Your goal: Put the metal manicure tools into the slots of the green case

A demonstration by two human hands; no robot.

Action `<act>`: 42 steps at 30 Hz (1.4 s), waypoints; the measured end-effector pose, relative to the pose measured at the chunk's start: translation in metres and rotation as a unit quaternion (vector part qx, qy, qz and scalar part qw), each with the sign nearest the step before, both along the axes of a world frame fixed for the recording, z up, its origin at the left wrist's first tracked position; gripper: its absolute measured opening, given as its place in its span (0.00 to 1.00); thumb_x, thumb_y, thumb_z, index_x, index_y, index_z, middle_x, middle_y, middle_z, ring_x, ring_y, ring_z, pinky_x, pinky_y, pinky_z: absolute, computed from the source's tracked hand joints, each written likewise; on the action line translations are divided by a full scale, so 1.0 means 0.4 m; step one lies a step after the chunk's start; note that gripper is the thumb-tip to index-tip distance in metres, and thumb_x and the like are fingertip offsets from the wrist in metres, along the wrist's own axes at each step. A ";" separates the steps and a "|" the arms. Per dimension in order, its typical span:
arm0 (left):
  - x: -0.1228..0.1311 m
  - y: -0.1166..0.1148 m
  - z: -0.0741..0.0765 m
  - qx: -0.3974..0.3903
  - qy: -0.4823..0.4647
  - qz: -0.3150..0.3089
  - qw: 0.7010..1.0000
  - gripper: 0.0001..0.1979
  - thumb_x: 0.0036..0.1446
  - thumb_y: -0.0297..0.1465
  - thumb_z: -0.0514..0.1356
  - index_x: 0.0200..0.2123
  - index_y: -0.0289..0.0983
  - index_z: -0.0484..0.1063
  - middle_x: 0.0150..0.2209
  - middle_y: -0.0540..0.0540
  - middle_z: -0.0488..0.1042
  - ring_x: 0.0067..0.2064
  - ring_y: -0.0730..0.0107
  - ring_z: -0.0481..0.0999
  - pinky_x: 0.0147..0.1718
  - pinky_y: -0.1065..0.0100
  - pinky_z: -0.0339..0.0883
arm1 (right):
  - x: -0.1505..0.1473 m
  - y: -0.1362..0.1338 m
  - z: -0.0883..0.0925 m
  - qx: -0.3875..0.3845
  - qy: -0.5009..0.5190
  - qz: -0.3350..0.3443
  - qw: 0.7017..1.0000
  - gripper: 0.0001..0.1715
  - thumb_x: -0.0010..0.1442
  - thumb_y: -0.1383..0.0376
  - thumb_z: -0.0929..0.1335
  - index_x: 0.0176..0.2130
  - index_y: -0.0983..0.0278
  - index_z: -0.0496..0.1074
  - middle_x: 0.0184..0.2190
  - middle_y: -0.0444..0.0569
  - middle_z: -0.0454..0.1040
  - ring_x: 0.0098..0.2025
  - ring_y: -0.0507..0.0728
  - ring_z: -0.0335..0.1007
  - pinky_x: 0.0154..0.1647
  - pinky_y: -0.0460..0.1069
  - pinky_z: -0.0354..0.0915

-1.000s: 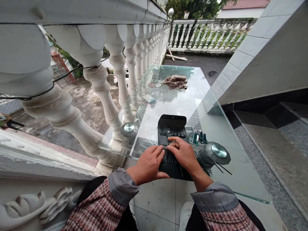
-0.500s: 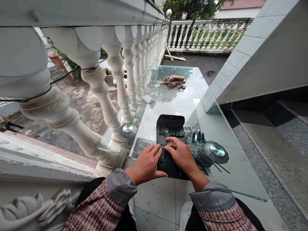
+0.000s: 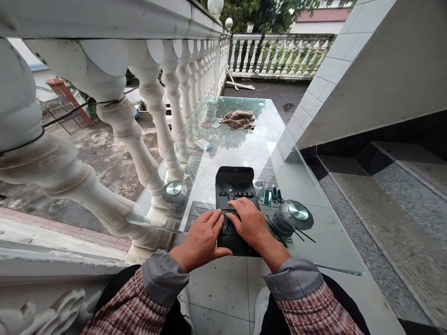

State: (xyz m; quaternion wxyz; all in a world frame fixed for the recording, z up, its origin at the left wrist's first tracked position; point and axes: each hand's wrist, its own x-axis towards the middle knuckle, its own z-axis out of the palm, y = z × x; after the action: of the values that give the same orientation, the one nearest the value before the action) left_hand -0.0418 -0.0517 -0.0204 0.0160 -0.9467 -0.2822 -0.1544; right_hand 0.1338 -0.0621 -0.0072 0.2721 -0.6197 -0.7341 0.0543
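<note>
A black case [image 3: 234, 176] with elastic loops lies unfolded at the near edge of the glass table. Its upper flap carries a small round snap. In the middle of the case is a dark tool [image 3: 230, 191] with a rounded end and a silver dot; its exact kind is unclear. My right hand [image 3: 252, 224] has thumb and forefinger closed around the lower part of this tool, which the fingers partly hide. Resting along the left side of the case, my left hand [image 3: 202, 237] has its fingers stretched out and thumb apart.
Several metal nail tools [image 3: 271, 193] lie right of the case, beside a faceted table support [image 3: 293, 216] with thin black sticks [image 3: 296, 230] near it. Another support [image 3: 174, 190] is on the left. A brown cloth [image 3: 238, 120] and small box [image 3: 203, 144] lie farther back.
The camera view has turned slightly right, so everything appears farther left. My right fingers have shifted slightly on the dark tool; my left hand stays on the case's side.
</note>
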 end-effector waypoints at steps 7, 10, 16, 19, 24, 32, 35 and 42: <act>0.000 0.001 -0.003 0.007 0.000 0.002 1.000 0.46 0.40 0.54 0.65 0.52 0.22 0.64 0.54 0.27 0.65 0.56 0.46 0.64 0.55 0.53 0.58 | 0.014 0.001 0.010 -0.020 -0.022 0.001 1.000 0.13 0.58 0.64 0.65 0.44 0.64 0.70 0.39 0.53 0.69 0.45 0.60 0.63 0.43 0.53 0.63; -0.001 -0.001 -0.005 0.009 -0.002 0.005 1.000 0.47 0.39 0.54 0.65 0.52 0.22 0.64 0.54 0.27 0.65 0.55 0.46 0.64 0.55 0.53 0.58 | 0.021 0.001 0.011 -0.029 -0.030 0.006 0.999 0.13 0.57 0.64 0.65 0.43 0.63 0.71 0.39 0.53 0.68 0.44 0.60 0.62 0.44 0.53 0.63; -0.002 -0.002 -0.003 -0.007 -0.005 0.003 1.000 0.45 0.41 0.54 0.64 0.53 0.24 0.63 0.54 0.27 0.64 0.56 0.46 0.63 0.54 0.51 0.59 | 0.021 0.002 0.005 -0.006 -0.030 0.046 0.998 0.16 0.58 0.64 0.65 0.47 0.61 0.71 0.40 0.52 0.68 0.45 0.60 0.62 0.43 0.54 0.63; -0.001 -0.003 -0.002 -0.018 -0.007 0.001 1.000 0.46 0.41 0.54 0.65 0.53 0.25 0.62 0.55 0.27 0.64 0.56 0.46 0.63 0.54 0.51 0.59 | 0.019 0.001 0.003 -0.009 -0.030 0.069 0.997 0.17 0.58 0.65 0.64 0.48 0.60 0.71 0.40 0.52 0.68 0.45 0.59 0.61 0.44 0.54 0.63; 0.000 -0.003 0.000 -0.021 -0.009 0.007 1.000 0.47 0.39 0.53 0.66 0.54 0.24 0.61 0.54 0.27 0.64 0.56 0.46 0.63 0.55 0.52 0.59 | 0.019 -0.006 0.010 -0.008 -0.030 0.105 0.994 0.14 0.58 0.65 0.64 0.43 0.58 0.74 0.40 0.51 0.69 0.44 0.59 0.60 0.44 0.54 0.63; -0.002 -0.005 -0.006 -0.013 -0.009 0.009 1.000 0.47 0.39 0.53 0.66 0.54 0.24 0.61 0.54 0.27 0.64 0.56 0.46 0.64 0.55 0.52 0.58 | 0.024 -0.024 0.012 -0.004 -0.043 0.124 0.991 0.14 0.60 0.67 0.61 0.39 0.59 0.75 0.40 0.52 0.69 0.43 0.58 0.59 0.45 0.54 0.63; -0.003 -0.004 -0.009 -0.006 -0.010 0.006 1.000 0.47 0.39 0.53 0.66 0.53 0.23 0.62 0.54 0.27 0.64 0.56 0.45 0.64 0.55 0.52 0.58 | 0.024 -0.026 0.005 -0.005 -0.024 0.127 0.992 0.16 0.61 0.67 0.60 0.44 0.59 0.74 0.41 0.51 0.69 0.43 0.58 0.60 0.45 0.54 0.63; -0.006 -0.003 0.002 -0.028 0.003 0.009 1.000 0.48 0.41 0.56 0.63 0.55 0.24 0.61 0.56 0.27 0.62 0.56 0.46 0.62 0.54 0.52 0.58 | 0.136 -0.036 0.037 0.058 0.110 -0.025 0.992 0.17 0.60 0.62 0.61 0.46 0.59 0.71 0.42 0.52 0.71 0.45 0.59 0.65 0.47 0.57 0.62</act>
State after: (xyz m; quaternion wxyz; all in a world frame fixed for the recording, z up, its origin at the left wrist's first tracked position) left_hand -0.0442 -0.0531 -0.0196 -0.0079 -0.9447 -0.2946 -0.1436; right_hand 0.1884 -0.0765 0.0076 0.3885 -0.6110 -0.6859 0.0728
